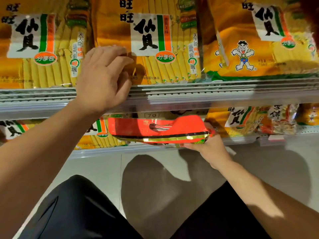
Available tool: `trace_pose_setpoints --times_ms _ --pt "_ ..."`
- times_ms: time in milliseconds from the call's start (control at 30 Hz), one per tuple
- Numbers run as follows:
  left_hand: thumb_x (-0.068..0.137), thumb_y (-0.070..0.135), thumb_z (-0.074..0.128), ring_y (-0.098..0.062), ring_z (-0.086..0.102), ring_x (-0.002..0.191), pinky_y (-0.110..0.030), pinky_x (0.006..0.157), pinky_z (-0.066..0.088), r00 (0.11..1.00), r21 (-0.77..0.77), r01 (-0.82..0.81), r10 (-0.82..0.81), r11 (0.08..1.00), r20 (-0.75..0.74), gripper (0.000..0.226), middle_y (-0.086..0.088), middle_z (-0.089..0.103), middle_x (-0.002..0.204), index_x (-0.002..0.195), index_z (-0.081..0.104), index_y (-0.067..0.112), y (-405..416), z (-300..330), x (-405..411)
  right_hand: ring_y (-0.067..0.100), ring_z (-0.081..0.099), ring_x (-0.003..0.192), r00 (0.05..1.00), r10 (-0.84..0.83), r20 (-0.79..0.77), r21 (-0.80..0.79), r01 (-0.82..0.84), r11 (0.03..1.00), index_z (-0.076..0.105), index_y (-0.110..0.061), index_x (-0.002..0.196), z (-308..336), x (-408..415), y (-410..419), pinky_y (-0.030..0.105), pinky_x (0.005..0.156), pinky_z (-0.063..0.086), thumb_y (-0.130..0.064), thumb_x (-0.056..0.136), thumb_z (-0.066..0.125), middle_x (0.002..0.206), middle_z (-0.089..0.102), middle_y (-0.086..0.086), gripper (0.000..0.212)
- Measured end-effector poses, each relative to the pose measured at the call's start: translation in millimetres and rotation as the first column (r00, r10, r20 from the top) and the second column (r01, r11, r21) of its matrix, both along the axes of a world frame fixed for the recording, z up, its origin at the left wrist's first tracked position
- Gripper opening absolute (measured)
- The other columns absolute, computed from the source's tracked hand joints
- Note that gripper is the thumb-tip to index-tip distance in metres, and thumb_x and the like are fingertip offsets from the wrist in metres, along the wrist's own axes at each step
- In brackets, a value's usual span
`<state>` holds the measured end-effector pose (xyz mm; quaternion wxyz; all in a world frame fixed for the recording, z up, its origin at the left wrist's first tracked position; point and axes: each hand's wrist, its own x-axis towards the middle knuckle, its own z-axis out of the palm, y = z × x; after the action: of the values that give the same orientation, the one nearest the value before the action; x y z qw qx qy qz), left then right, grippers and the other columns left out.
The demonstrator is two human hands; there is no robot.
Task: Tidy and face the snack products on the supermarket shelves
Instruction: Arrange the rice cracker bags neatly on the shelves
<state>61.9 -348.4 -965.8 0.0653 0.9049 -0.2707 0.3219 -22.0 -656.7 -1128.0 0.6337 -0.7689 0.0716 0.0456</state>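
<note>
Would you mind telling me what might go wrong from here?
The right hand grips the red-topped bag by one end only, so it may sag, slip or knock bags on the lower shelf. The left hand touches the middle orange bag and may push it crooked.

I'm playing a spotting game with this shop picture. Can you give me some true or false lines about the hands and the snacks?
1. The right hand holds a red bag. True.
2. The left hand is down by the floor. False: it touches a yellow bag on the upper shelf.
3. The red bag has a cut-out carry handle. True.
4. The upper shelf holds blue bags. False: they are yellow and orange.
5. The red bag stands upright. False: it is held roughly flat in front of the lower shelf.
</note>
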Motion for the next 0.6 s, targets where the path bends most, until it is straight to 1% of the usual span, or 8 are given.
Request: trace_pose_setpoints --times_ms 67,200,267,333,400,467,533,600 --pt "0.091 0.021 0.047 -0.04 0.052 0.113 -0.049 0.094 0.038 0.995 -0.08 0.082 -0.085 0.993 -0.042 0.035 -0.022 0.056 0.125 0.113 0.061 -0.002 -2.4 -5.6 -24.5 0.014 0.071 0.093 1.0 0.002 -0.028 0.039 -0.001 0.999 0.065 -0.024 0.11 23.9 -14.3 -7.1 0.034 0.079 0.057 -0.028 0.052 0.092 0.1 0.075 -0.006 0.064" --pt "0.091 0.024 0.049 -0.037 0.043 0.126 -0.049 0.105 0.035 0.928 -0.287 -0.01 -0.098 0.958 -0.359 0.043 -0.022 0.048 0.135 0.124 0.054 -0.003 -13.9 -3.0 -93.8 0.019 0.071 0.095 0.991 0.011 -0.134 0.151 0.009 0.989 0.068 -0.027 0.108 86.5 -55.1 -24.3 0.031 0.076 0.056 -0.031 0.054 0.092 0.103 0.075 0.001 0.059" --pt "0.091 0.04 0.047 -0.031 0.037 0.133 -0.043 0.11 0.031 0.795 -0.366 -0.179 -0.086 0.913 -0.601 0.06 -0.018 0.042 0.141 0.137 0.044 0.002 -21.8 17.0 -118.4 0.021 0.072 0.092 0.978 -0.009 -0.208 0.233 0.059 0.971 0.071 -0.028 0.103 127.7 -76.7 -30.5 0.03 0.072 0.057 -0.029 0.048 0.095 0.1 0.075 0.006 0.06" --pt "0.087 0.054 0.049 -0.024 0.042 0.129 -0.041 0.106 0.035 0.596 -0.489 -0.358 -0.209 0.796 -0.776 0.07 -0.009 0.044 0.138 0.143 0.035 0.015 -32.0 47.7 -137.2 0.021 0.073 0.088 0.966 -0.059 -0.251 0.244 0.123 0.962 0.073 -0.027 0.097 175.9 -97.3 -35.1 0.03 0.07 0.057 -0.035 0.041 0.097 0.095 0.076 0.007 0.062" --pt "0.086 0.052 0.059 -0.018 0.049 0.123 -0.044 0.102 0.042 0.435 -0.578 -0.548 -0.384 0.604 -0.814 0.063 -0.001 0.047 0.136 0.139 0.029 0.034 -43.6 84.9 -152.5 0.021 0.072 0.088 0.952 -0.121 -0.282 0.249 0.194 0.949 0.071 -0.026 0.101 226.7 -118.7 -39.3 0.028 0.07 0.056 -0.031 0.041 0.097 0.097 0.075 0.007 0.066" --pt "0.086 0.041 0.065 -0.013 0.054 0.118 -0.034 0.096 0.047 0.341 -0.559 -0.671 -0.466 0.488 -0.816 0.063 0.005 0.051 0.134 0.137 0.029 0.039 -50.7 121.4 -164.7 0.018 0.072 0.085 0.929 -0.193 -0.315 0.252 0.278 0.927 0.071 -0.025 0.1 278.1 -140.4 -43.4 0.024 0.067 0.055 -0.018 0.043 0.095 0.096 0.075 0.006 0.063" --pt "0.081 0.035 0.066 -0.001 0.063 0.101 -0.016 0.079 0.048 0.229 -0.515 -0.694 -0.524 0.503 -0.82 0.053 0.016 0.065 0.112 0.129 0.044 0.035 -57.3 157.0 -174.6 0.017 0.072 0.079 0.897 -0.273 -0.346 0.267 0.374 0.888 0.071 -0.022 0.097 330.2 -161.1 -45.4 0.025 0.063 0.053 -0.015 0.045 0.089 0.092 0.076 0.005 0.055" --pt "0.087 0.024 0.07 -0.008 0.066 0.088 -0.02 0.071 0.049 0.094 -0.479 -0.667 -0.573 0.571 -0.814 0.041 0.013 0.069 0.094 0.124 0.053 0.03 -67.4 190.6 -181.3 0.018 0.07 0.077 0.865 -0.35 -0.359 0.278 0.457 0.845 0.071 -0.021 0.097 379.8 -181.1 -47.3 0.024 0.06 0.05 -0.014 0.054 0.084 0.091 0.075 0.005 0.045"
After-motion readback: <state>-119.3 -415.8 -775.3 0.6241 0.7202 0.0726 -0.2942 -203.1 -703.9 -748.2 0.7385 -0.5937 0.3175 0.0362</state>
